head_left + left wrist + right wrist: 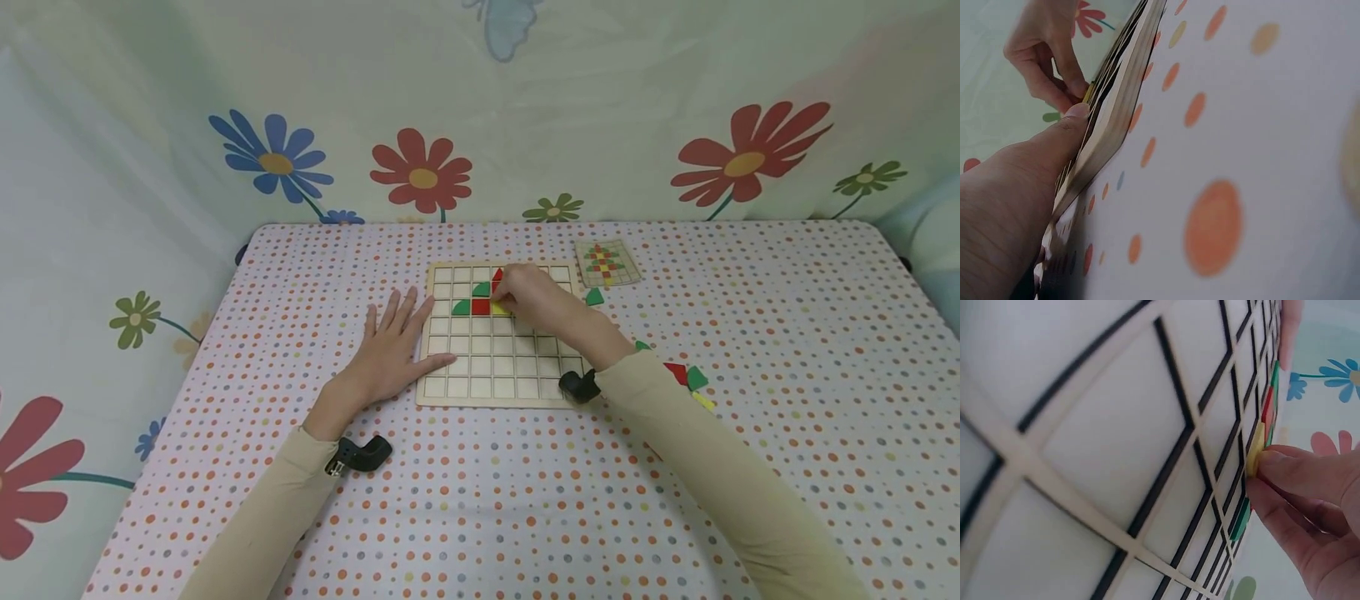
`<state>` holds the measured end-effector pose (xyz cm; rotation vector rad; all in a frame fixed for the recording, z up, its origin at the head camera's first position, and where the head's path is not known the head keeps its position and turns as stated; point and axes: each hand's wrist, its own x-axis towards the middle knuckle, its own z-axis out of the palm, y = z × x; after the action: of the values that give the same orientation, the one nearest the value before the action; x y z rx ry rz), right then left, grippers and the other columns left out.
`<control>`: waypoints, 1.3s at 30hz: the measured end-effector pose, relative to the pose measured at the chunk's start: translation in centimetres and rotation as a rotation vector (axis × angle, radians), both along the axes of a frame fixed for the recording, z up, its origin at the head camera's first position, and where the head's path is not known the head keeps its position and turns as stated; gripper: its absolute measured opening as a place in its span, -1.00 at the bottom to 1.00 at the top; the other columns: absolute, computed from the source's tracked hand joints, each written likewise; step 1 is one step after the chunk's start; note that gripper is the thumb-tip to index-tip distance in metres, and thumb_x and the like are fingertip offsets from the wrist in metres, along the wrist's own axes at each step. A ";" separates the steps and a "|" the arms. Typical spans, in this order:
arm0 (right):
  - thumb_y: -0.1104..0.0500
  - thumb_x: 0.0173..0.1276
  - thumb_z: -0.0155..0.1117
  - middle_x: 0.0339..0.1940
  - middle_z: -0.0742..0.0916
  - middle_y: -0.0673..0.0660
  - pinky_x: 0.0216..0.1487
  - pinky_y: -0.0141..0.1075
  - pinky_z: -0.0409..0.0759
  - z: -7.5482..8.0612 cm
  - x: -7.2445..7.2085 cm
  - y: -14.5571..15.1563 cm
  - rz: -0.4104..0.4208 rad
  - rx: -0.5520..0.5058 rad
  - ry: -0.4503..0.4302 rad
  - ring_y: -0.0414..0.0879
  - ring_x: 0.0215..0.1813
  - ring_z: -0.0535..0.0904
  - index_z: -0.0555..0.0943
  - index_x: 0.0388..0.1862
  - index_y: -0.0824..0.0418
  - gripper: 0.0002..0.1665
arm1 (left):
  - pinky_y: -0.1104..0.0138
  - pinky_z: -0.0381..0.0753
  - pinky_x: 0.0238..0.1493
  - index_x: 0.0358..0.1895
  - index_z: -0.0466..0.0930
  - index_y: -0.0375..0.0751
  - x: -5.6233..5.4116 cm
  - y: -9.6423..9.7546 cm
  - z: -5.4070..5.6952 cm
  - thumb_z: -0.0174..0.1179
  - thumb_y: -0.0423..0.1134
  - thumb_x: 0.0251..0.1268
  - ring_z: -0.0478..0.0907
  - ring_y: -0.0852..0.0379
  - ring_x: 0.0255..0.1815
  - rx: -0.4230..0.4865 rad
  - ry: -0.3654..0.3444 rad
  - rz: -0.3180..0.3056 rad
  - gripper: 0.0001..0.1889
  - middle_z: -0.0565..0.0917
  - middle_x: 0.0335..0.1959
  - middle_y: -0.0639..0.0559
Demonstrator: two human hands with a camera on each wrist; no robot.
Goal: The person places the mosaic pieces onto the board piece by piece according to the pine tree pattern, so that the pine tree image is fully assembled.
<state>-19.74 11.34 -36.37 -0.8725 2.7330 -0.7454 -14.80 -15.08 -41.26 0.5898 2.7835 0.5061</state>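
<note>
A wooden grid board (pixel 480 390) lies on the table with coloured tiles in its upper cells. Two green rounded tiles (pixel 462 308), a red square tile (pixel 481 307) and a red pointed tile (pixel 498 274) show beside my right hand (pixel 534 296). That hand's thumb and fingers pinch a yellow tile (pixel 1255 450) at a cell of the board. Part of the upper rows is hidden under it. My left hand (pixel 387 354) lies with fingers spread at the board's left edge, its thumb resting on the frame.
A pattern card (pixel 608 263) lies behind the board's right corner. Near it is a loose green tile (pixel 594 297). More loose tiles, including a red one (pixel 677 372), a green one (pixel 697 378) and a yellow one (pixel 703 401), lie right of the board, partly behind the right sleeve.
</note>
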 end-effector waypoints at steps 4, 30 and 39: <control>0.44 0.44 0.33 -0.06 0.76 0.29 0.05 -0.09 0.67 0.1 0.3 0.9 -0.029 -0.061 -0.088 0.14 0.01 0.66 0.77 0.04 0.45 -0.76 | -0.20 -0.54 0.60 0.75 -0.22 -0.06 0.0 -0.1 -0.1 0.06 0.39 0.48 -0.51 -0.14 0.73 0.006 -0.006 0.002 0.04 -0.30 0.75 -0.13; 0.39 0.19 0.61 -0.13 0.74 0.05 -0.14 -0.13 0.72 1.2 9.2 15.0 -0.152 0.080 -0.183 -0.04 -0.13 0.67 0.80 -0.04 0.26 -0.66 | -0.22 -0.52 0.60 0.75 -0.17 -0.09 0.0 -0.1 -0.2 0.11 0.35 0.48 -0.48 -0.17 0.73 0.022 0.013 -0.007 0.03 -0.28 0.75 -0.16; 0.47 0.15 0.59 -0.17 0.73 0.08 -0.20 -0.15 0.77 0.7 9.6 15.8 -0.159 0.050 -0.122 -0.05 -0.20 0.72 0.80 -0.09 0.27 -0.66 | -0.20 -0.53 0.61 0.75 -0.17 -0.08 0.0 0.0 -0.1 0.11 0.36 0.47 -0.50 -0.16 0.73 0.026 0.005 -0.004 0.03 -0.28 0.75 -0.15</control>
<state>-10.12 27.10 -35.65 -0.5847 2.7216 -0.7290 -14.76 -15.12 -41.36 0.6023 2.7840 0.5418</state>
